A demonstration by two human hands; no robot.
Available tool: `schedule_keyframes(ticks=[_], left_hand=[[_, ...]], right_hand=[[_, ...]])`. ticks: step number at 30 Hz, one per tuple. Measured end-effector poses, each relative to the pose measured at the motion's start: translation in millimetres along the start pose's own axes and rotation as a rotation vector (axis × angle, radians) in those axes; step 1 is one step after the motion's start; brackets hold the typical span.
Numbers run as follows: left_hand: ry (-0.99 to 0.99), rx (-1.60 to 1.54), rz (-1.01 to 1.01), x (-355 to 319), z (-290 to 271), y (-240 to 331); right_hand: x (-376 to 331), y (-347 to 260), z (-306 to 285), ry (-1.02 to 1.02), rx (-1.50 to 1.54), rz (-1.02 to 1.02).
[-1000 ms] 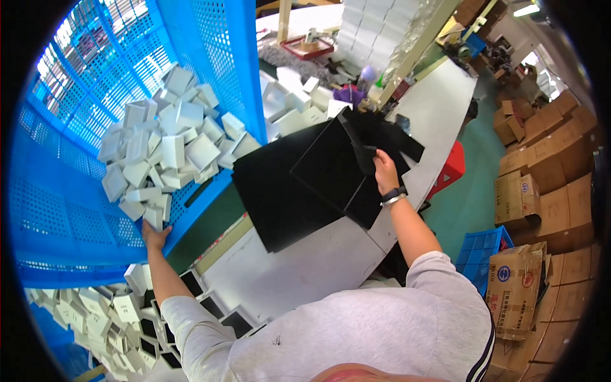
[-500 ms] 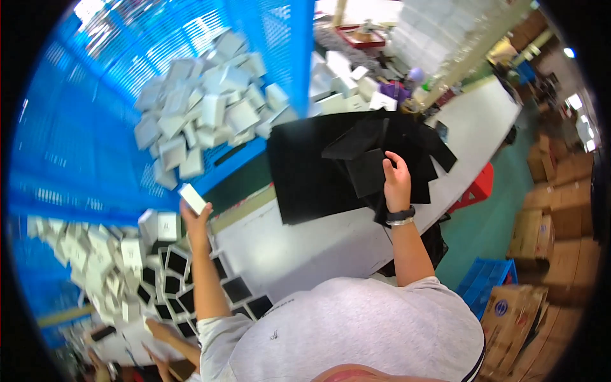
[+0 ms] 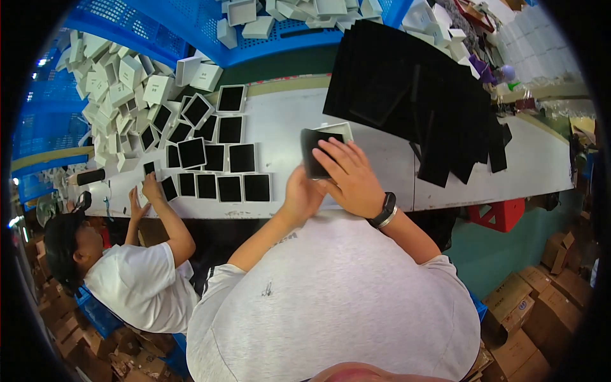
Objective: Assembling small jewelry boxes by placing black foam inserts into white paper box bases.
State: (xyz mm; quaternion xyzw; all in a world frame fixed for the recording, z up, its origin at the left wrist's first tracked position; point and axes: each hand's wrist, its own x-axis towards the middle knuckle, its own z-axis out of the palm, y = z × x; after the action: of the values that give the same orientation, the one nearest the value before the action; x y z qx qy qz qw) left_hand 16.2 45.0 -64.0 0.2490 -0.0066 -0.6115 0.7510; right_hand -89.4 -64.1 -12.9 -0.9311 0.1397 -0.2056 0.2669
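My left hand (image 3: pixel 301 194) holds a small white square box (image 3: pixel 336 131) from below, over the white table (image 3: pixel 382 172). My right hand (image 3: pixel 347 175) lies on top of it, pressing a black square pad (image 3: pixel 313 151) into the box. Left of my hands, rows of white boxes with black pads inside (image 3: pixel 219 172) lie on the table. A stack of black sheets (image 3: pixel 414 95) rests on the table to the right of my hands.
A blue crate (image 3: pixel 280 28) of empty white boxes stands at the back; more white boxes (image 3: pixel 114 83) are heaped at the left. A co-worker in a white shirt (image 3: pixel 137 286) reaches onto the table at left. Cardboard cartons (image 3: pixel 541 305) sit on the floor at right.
My left hand came down from the blue crate with a white box; my right hand left the black sheets with a pad. Both hands now meet over the table.
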Motion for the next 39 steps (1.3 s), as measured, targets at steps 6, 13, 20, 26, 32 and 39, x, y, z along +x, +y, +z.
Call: schedule_keyframes(ticks=[6,13,20,26,32,39], left_hand=[[0.238,0.586,0.049,-25,12,6],[0.314,0.662,0.128,-41,15,-3],[0.259,0.684,0.062,-42,6,-1],[0.337,0.768,-0.025,-36,7,4],[0.355,0.868,0.026,-29,-6,11],[0.215,0.865,0.071,-31,-20,15]], right_hand=[[-34,22,-6,0.007,-0.093,-0.129],[-48,0,2,-0.123,0.048,-0.056],[-51,2,12,0.252,0.525,0.183],[-51,28,20,-0.056,1.102,0.801],[-52,12,23,-0.052,0.908,0.809],[-51,0,29,-0.044,0.967,0.794]])
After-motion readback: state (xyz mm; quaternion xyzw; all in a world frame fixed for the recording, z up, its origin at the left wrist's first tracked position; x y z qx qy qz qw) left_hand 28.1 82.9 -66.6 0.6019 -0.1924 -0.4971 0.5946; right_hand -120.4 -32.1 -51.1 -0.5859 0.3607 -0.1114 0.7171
